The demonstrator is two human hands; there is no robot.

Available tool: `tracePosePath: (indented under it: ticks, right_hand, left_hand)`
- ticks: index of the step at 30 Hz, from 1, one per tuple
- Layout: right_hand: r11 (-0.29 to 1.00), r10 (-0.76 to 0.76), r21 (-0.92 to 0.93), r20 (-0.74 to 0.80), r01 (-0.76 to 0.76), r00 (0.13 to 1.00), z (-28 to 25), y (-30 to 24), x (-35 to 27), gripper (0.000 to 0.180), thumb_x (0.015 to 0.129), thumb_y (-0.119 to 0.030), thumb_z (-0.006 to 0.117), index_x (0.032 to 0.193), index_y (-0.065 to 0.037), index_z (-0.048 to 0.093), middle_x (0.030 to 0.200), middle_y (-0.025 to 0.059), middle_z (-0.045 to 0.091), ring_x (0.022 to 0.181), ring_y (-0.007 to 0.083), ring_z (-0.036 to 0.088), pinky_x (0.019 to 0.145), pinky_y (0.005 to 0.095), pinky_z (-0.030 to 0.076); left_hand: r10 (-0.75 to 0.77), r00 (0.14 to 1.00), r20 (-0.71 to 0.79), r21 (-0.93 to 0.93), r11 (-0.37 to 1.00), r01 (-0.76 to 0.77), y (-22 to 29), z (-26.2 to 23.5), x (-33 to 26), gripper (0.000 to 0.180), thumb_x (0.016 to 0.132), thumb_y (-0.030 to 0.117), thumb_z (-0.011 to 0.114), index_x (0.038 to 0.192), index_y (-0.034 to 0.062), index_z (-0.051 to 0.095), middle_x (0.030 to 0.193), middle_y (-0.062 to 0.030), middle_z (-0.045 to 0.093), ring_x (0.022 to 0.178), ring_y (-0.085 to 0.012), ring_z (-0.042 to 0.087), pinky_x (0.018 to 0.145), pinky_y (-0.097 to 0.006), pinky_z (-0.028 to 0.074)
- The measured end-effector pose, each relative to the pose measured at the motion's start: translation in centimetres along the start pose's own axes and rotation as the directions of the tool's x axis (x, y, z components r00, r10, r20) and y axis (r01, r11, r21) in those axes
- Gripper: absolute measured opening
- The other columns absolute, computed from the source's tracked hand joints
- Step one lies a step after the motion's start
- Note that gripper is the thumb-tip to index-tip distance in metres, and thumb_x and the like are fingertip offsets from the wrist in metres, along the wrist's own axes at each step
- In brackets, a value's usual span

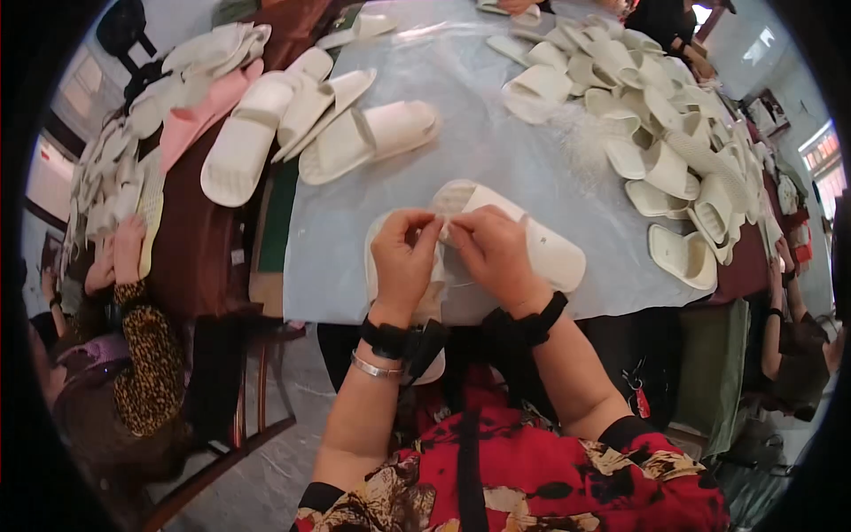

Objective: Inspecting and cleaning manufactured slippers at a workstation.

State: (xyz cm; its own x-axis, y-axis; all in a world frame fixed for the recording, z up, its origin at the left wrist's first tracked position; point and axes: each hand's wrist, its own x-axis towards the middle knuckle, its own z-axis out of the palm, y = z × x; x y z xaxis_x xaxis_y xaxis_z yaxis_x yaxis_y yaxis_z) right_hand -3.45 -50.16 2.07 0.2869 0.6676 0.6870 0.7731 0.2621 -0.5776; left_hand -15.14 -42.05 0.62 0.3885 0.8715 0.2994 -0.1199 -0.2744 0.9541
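Observation:
My left hand [403,257] and my right hand [501,253] meet over the near part of the table, fingertips pinched almost together. Whatever is between them is too small to make out. A thin pale line, perhaps thread, shows just below the fingers. Under and beyond my right hand lies a cream slipper [554,250], slanting down to the right. A second cream slipper [373,264] is mostly hidden beneath my left hand and reaches toward the table's near edge.
Several cream slippers [381,133] lie at the left of the pale-covered table [470,115]. A large slipper heap [656,115] fills the right, with white fluff [585,142] beside it. A pink slipper [199,115] sits farther left. Other people work at both sides and across.

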Motion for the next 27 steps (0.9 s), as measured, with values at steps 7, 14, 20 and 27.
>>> tracePosePath:
  ticks: [7,14,20,27]
  right_hand:
    - [0.997,0.011,0.072,0.007,-0.011,1.000,1.5,0.8,-0.1,0.012,0.076,-0.003,0.069,0.085,-0.001,0.062,0.073,0.0129,0.063,0.069,0.0298,0.061,0.061,0.0377,0.049]
    - [0.998,0.005,0.064,0.010,-0.006,1.000,1.1,0.3,-0.5,0.014,0.076,-0.001,0.070,0.086,0.000,0.062,0.074,0.0137,0.064,0.068,0.0289,0.062,0.059,0.0366,0.050]
    - [0.997,-0.002,0.072,0.010,0.001,1.000,1.1,0.3,-0.3,0.015,0.077,-0.001,0.070,0.089,0.000,0.062,0.074,0.0131,0.065,0.067,0.0281,0.063,0.058,0.0360,0.050]
    - [0.995,0.044,0.085,0.053,-0.048,0.998,0.6,0.1,-0.4,0.015,0.077,-0.001,0.069,0.090,-0.001,0.061,0.073,0.0128,0.065,0.067,0.0282,0.063,0.060,0.0356,0.051]
  left_hand:
    - [0.051,0.999,-0.016,-0.038,0.998,-0.051,-3.0,-0.9,-0.2,0.006,0.081,0.003,0.069,0.086,0.0015,0.065,0.083,-0.0034,0.062,0.067,-0.0076,0.052,0.058,-0.022,0.041]
    - [0.065,0.998,-0.001,-0.015,0.998,-0.065,-2.5,-0.7,-0.7,0.007,0.080,0.002,0.070,0.085,0.0011,0.066,0.082,-0.0032,0.060,0.068,-0.0085,0.051,0.057,-0.021,0.040]
    - [0.089,0.996,0.002,0.000,0.996,-0.089,-2.0,-0.7,-0.6,0.007,0.080,0.001,0.069,0.085,0.0008,0.065,0.081,-0.0038,0.060,0.067,-0.0087,0.051,0.056,-0.021,0.040]
    - [0.098,0.995,0.020,0.025,0.995,-0.098,-1.9,-0.7,-0.4,0.006,0.080,0.000,0.069,0.084,0.0004,0.065,0.081,-0.0047,0.060,0.067,-0.0088,0.052,0.055,-0.021,0.041]
